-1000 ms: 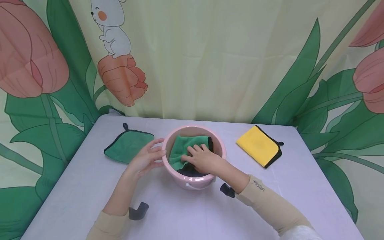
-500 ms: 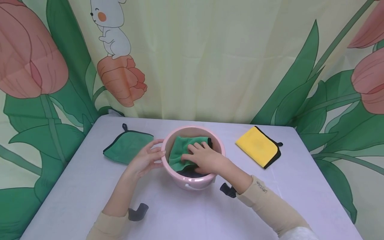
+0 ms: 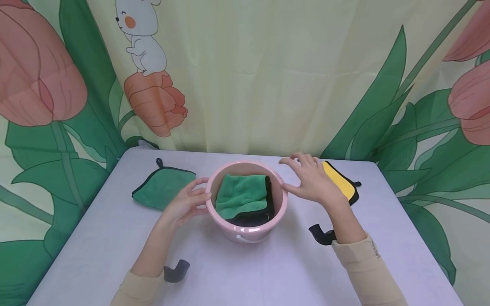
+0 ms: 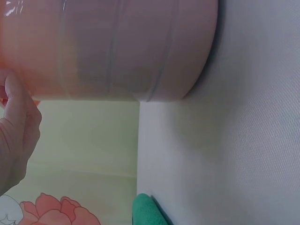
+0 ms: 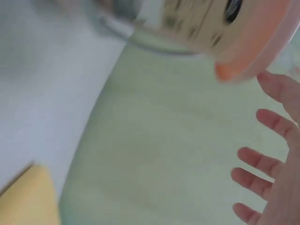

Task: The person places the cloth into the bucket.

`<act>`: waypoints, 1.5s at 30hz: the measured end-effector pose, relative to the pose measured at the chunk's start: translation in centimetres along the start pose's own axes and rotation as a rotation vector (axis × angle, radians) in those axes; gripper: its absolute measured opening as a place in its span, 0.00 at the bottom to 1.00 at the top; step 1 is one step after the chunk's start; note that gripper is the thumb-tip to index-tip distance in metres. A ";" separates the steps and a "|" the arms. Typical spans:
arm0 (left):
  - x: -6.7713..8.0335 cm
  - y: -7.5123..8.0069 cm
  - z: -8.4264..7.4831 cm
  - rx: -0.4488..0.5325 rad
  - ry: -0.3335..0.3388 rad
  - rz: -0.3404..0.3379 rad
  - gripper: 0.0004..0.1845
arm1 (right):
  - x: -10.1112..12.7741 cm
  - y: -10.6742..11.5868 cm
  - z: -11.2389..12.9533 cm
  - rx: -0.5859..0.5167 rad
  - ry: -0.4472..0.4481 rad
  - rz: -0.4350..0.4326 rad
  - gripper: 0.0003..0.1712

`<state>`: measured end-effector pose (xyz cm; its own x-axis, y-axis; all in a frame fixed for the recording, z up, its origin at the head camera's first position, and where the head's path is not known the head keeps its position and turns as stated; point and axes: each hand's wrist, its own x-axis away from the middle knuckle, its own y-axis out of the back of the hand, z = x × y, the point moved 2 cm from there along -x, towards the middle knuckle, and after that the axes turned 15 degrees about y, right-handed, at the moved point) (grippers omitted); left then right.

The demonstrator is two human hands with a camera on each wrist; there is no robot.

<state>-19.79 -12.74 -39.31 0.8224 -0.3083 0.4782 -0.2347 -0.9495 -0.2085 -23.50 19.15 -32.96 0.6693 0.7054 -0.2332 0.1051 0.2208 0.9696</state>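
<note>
A pink bucket (image 3: 246,233) stands mid-table with a folded green towel (image 3: 242,193) inside, its black-edged side toward the right and front. My left hand (image 3: 187,202) holds the bucket's rim at the left; the left wrist view shows the fingers (image 4: 18,112) at the rim beside the bucket's wall (image 4: 108,51). My right hand (image 3: 314,180) is over the table to the right of the bucket, fingers spread and bent, thumb tip at the rim. In the right wrist view its fingers (image 5: 260,161) hold nothing. It covers part of a yellow towel (image 3: 340,180).
Another green towel (image 3: 164,187) with black trim and a hanging loop lies left of the bucket, behind the left hand. A white cloth covers the table (image 3: 229,276). A printed curtain (image 3: 249,85) hangs directly behind the table's back edge.
My right hand has come off the green towel in the bucket and moved right, out past the rim toward the yellow towel. The left hand and bucket have stayed put.
</note>
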 end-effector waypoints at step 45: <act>-0.1 -0.1 0.1 -0.002 0.008 -0.024 0.30 | 10.2 -10.9 -12.6 -0.097 -0.597 0.347 0.38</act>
<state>-19.81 -12.63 -39.42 0.8238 -0.2860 0.4895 -0.2159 -0.9566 -0.1957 -27.10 32.44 -46.83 0.9452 0.2614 0.1959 -0.2352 0.1286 0.9634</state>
